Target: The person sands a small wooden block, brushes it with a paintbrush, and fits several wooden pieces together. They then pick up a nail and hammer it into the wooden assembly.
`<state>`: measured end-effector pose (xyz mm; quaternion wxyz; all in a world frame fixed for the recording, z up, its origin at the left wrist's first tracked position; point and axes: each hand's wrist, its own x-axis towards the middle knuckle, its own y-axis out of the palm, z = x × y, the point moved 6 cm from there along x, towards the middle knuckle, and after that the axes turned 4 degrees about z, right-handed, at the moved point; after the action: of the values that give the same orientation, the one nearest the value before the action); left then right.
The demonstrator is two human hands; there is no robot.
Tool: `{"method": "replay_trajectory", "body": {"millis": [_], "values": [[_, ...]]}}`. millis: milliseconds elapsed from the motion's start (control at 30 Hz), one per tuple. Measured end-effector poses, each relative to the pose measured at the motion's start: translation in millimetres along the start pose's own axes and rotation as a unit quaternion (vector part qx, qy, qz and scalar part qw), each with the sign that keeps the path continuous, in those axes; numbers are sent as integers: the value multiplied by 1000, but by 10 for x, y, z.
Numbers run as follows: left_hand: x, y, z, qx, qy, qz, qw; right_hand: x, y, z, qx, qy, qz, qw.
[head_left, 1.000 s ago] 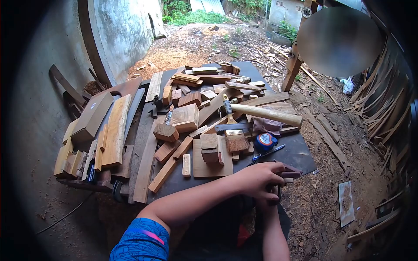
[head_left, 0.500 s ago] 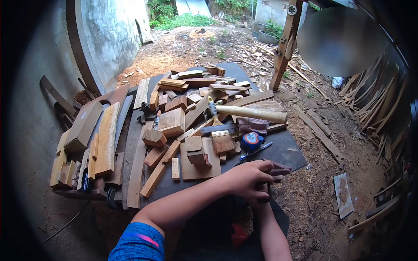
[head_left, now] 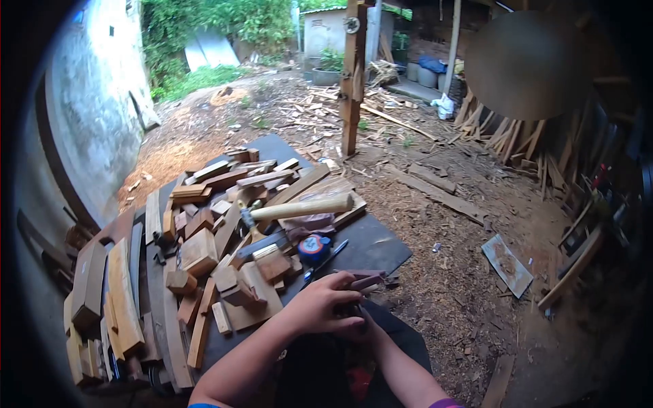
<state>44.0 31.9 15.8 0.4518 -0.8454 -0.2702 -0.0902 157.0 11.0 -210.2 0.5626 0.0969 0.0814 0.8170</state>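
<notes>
My left hand (head_left: 323,304) is curled over a few narrow, dark reddish-brown wooden strips (head_left: 367,279), which stick out past its fingers to the right. My right hand (head_left: 362,328) meets it from below, closed about the lower part of the same strips; its fingers are mostly hidden by the left hand. Just beyond the left hand lie a blue pen (head_left: 333,254) and a blue and orange tape measure (head_left: 314,249). A wide paintbrush (head_left: 272,262) rests on the wood offcuts, and behind it a thick pale wooden handle (head_left: 306,207) lies across the pile.
Offcuts and blocks (head_left: 199,253) crowd the dark tabletop (head_left: 377,246). Boards (head_left: 124,296) stand along its left side. Beyond the table rises a wooden post (head_left: 352,81). Wood scraps and shavings litter the ground, with a pale panel (head_left: 507,265) lying at right.
The view has swung right, so the table and both hands now appear farther left. Both hands remain together on the dark strips.
</notes>
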Motion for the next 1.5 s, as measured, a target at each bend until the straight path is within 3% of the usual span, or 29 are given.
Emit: {"method": "replay_trajectory", "body": {"millis": [133, 200, 233, 267, 300, 333, 400, 633, 700, 733, 933, 1000, 1133, 1233, 1300, 1333, 1400, 1433, 1500], "values": [[8, -16, -31, 11, -10, 15, 1000, -57, -56, 9, 131, -9, 6, 991], [9, -30, -23, 0, -21, 14, 1000, -106, -107, -46, -192, -57, -6, 980], [14, -41, -25, 1, -20, 16, 1000, -100, -128, -162, -191, -59, -8, 980], [12, -39, -22, -1, -25, 17, 1000, -102, -183, -361, 88, -14, -16, 996], [5, -31, -19, -3, -31, 18, 999, -109, -162, -467, 360, 33, -23, 932], [6, -29, -22, -4, -31, 19, 999, -106, -186, -485, 361, 33, -24, 932], [8, -27, -20, -9, -43, 21, 999, -131, -36, -494, 578, 90, 110, 804], [7, -25, -19, 0, -37, 29, 999, -174, -47, -362, 562, 56, 119, 816], [-1, -16, 8, -9, -40, 19, 999, -199, -87, -499, 535, 69, 9, 842], [-5, -17, 5, -10, -41, 20, 999, -206, -56, -490, 535, 70, 8, 842], [6, -40, -21, -12, -38, 11, 999, -224, -128, -227, 524, -45, -7, 850], [14, -38, -41, -6, -36, 13, 999, -215, -310, -266, 398, -61, -107, 909], [-6, 29, 28, 20, -35, 8, 999, -343, -396, -359, 345, -46, -158, 924], [-5, 64, 68, 36, -20, 2, 999, -524, -366, -231, 230, -52, -222, 946], [-14, 54, 68, 26, -23, -6, 999, -722, -298, -73, 96, 35, -264, 959], [-14, 47, 68, 27, -23, -5, 999, -733, -282, -5, 97, 34, -264, 959], [-21, 43, 53, 38, -18, -7, 999, -757, -302, 202, -24, 8, -285, 958], [-27, 61, 56, 37, -17, -2, 999, -760, -289, 247, -20, 8, -288, 957], [-12, 68, 62, 76, -10, -4, 997, -686, -203, 351, 151, -49, -253, 954]]}}
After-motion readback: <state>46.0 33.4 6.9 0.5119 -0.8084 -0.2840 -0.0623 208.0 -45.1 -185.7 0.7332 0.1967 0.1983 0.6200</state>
